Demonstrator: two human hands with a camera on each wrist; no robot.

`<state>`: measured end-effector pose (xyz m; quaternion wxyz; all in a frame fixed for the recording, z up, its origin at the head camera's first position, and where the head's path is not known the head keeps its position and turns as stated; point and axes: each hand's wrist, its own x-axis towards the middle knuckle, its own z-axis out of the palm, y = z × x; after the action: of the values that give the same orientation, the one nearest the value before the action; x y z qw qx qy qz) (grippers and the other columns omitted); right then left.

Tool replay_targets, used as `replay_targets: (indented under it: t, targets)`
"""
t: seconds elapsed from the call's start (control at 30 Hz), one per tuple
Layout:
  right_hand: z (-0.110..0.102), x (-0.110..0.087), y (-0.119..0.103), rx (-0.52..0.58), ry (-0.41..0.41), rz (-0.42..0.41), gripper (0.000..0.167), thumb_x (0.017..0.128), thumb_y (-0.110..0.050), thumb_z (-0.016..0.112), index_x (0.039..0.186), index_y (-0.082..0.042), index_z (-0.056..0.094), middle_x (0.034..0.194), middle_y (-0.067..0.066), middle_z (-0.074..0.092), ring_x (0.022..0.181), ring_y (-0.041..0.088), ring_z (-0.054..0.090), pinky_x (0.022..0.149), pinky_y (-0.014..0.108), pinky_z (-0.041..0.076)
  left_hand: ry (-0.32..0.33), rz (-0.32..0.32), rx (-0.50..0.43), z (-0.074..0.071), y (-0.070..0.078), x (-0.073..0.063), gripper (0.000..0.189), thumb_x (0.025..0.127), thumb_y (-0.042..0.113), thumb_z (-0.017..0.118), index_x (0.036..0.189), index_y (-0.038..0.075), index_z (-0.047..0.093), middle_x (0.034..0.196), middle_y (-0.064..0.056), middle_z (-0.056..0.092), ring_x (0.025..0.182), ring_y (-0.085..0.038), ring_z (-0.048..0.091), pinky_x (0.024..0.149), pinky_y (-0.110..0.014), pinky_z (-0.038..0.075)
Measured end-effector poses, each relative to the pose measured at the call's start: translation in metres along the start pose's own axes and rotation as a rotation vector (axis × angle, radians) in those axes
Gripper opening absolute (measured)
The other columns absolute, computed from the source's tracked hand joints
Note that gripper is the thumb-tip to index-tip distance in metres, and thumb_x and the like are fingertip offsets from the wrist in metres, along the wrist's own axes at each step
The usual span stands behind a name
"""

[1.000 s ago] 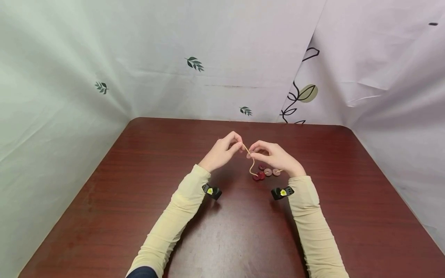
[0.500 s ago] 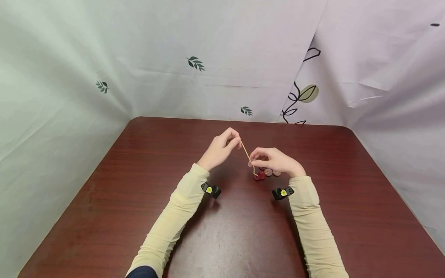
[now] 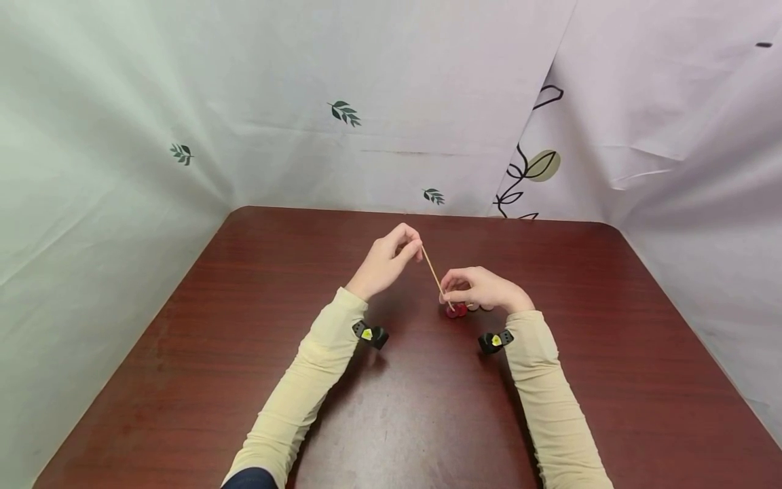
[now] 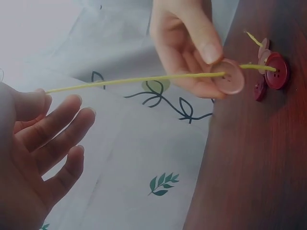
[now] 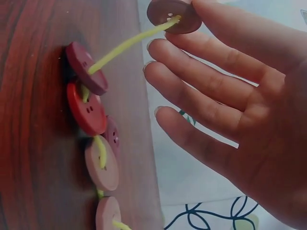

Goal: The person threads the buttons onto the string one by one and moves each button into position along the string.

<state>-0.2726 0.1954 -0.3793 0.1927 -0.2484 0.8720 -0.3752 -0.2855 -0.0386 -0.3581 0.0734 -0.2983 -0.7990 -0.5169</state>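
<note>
My left hand (image 3: 386, 261) pinches a yellow string (image 4: 134, 82) between thumb and forefinger, its other fingers loosely bent. Across from it, my right hand (image 3: 482, 286) pinches a pale pink button (image 4: 233, 86) by its edge. The string runs taut from the left fingertips through a hole in this button. Beyond it, the string goes down to a dark maroon button (image 5: 79, 60), a red button (image 5: 86, 115) and two pink buttons (image 5: 110, 176), all threaded in a row low over the table. Past the last pink one a short string tail sticks out.
Another maroon button (image 5: 113, 130) lies beside the row, with no string showing in its holes. The brown table (image 3: 391, 407) reaches back to a white cloth wall (image 3: 275, 88) with leaf prints. Each wrist wears a black strap camera (image 3: 370, 335).
The left hand has risen slightly and moved left, drawing the string straight. The right hand has lowered along the string with the pink button, closer to the buttons on the table.
</note>
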Motion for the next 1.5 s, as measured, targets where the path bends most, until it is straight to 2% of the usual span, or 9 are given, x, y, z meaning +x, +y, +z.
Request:
replay_targets:
  t: [0.27,0.57,0.73,0.87,1.0,1.1,1.17,1.3,1.5]
  targets:
    - [0.003,0.002,0.005,-0.033,-0.013,0.024,0.013,0.088,-0.018,0.070,0.096,-0.009,0.065,0.080,0.011,0.067,0.071,0.021,0.061,0.059,0.032,0.048,0.014,0.005,-0.018,-0.002,0.001,0.000,0.008,0.100,0.019,0.053,0.099,0.011,0.055,0.085,-0.011,0.066,0.078,-0.016,0.060,0.070,-0.028,0.043]
    - [0.003,0.002,0.008,-0.084,-0.016,0.010,0.012,0.085,-0.013,0.072,0.095,-0.009,0.069,0.080,0.008,0.070,0.069,0.017,0.061,0.060,0.025,0.047,0.013,0.014,-0.017,-0.002,0.003,0.000,0.009,0.100,0.020,0.053,0.099,0.011,0.055,0.084,-0.008,0.065,0.077,-0.015,0.058,0.070,-0.026,0.042]
    - [0.002,0.001,0.008,-0.102,-0.011,0.008,0.015,0.086,-0.013,0.070,0.100,-0.007,0.070,0.083,0.005,0.070,0.071,0.018,0.062,0.062,0.028,0.050,-0.001,0.006,-0.012,-0.001,0.004,0.000,0.010,0.100,0.019,0.053,0.100,0.010,0.056,0.084,-0.011,0.065,0.077,-0.016,0.057,0.071,-0.028,0.041]
    - [-0.001,0.000,0.007,-0.099,0.029,-0.008,0.016,0.090,-0.014,0.066,0.105,-0.008,0.069,0.088,0.007,0.068,0.063,0.017,0.057,0.055,0.028,0.047,-0.011,0.012,-0.002,0.001,0.003,0.000,0.006,0.100,0.017,0.054,0.099,0.011,0.055,0.082,-0.011,0.066,0.074,-0.015,0.057,0.068,-0.028,0.041]
    - [-0.004,-0.001,0.002,0.003,0.128,-0.083,0.021,0.096,-0.019,0.060,0.113,-0.009,0.065,0.103,0.014,0.067,0.080,0.018,0.062,0.070,0.033,0.052,-0.027,0.038,0.018,0.003,0.001,0.000,0.006,0.100,0.018,0.054,0.097,0.013,0.054,0.077,-0.008,0.064,0.069,-0.015,0.054,0.066,-0.029,0.040]
    - [-0.007,-0.002,-0.004,0.142,0.175,-0.170,0.028,0.099,-0.019,0.054,0.125,-0.007,0.058,0.120,0.020,0.063,0.110,0.025,0.061,0.092,0.031,0.051,-0.047,0.051,0.040,0.006,0.001,0.000,0.006,0.100,0.019,0.054,0.097,0.013,0.055,0.073,-0.008,0.063,0.065,-0.015,0.052,0.065,-0.031,0.041]
    - [-0.008,-0.003,-0.009,0.228,0.181,-0.209,0.033,0.100,-0.018,0.052,0.131,-0.006,0.053,0.125,0.022,0.060,0.116,0.029,0.059,0.094,0.031,0.051,-0.062,0.054,0.062,0.008,0.001,0.000,0.007,0.099,0.020,0.055,0.097,0.014,0.056,0.072,-0.009,0.063,0.065,-0.015,0.053,0.065,-0.030,0.042]
    - [-0.008,-0.005,-0.017,0.278,0.187,-0.243,0.036,0.100,-0.016,0.051,0.134,-0.005,0.051,0.118,0.021,0.063,0.104,0.018,0.063,0.088,0.024,0.051,-0.082,0.062,0.116,0.013,0.002,-0.001,0.008,0.098,0.021,0.058,0.098,0.013,0.059,0.071,-0.005,0.063,0.065,-0.018,0.056,0.061,-0.023,0.041]
    - [-0.009,-0.008,-0.019,0.224,0.193,-0.210,0.028,0.098,-0.012,0.055,0.126,-0.005,0.056,0.082,0.013,0.063,0.078,0.018,0.061,0.077,0.029,0.051,-0.096,0.063,0.169,0.021,0.003,-0.003,0.012,0.096,0.024,0.061,0.099,0.013,0.063,0.067,0.001,0.056,0.062,-0.020,0.052,0.057,-0.021,0.038]
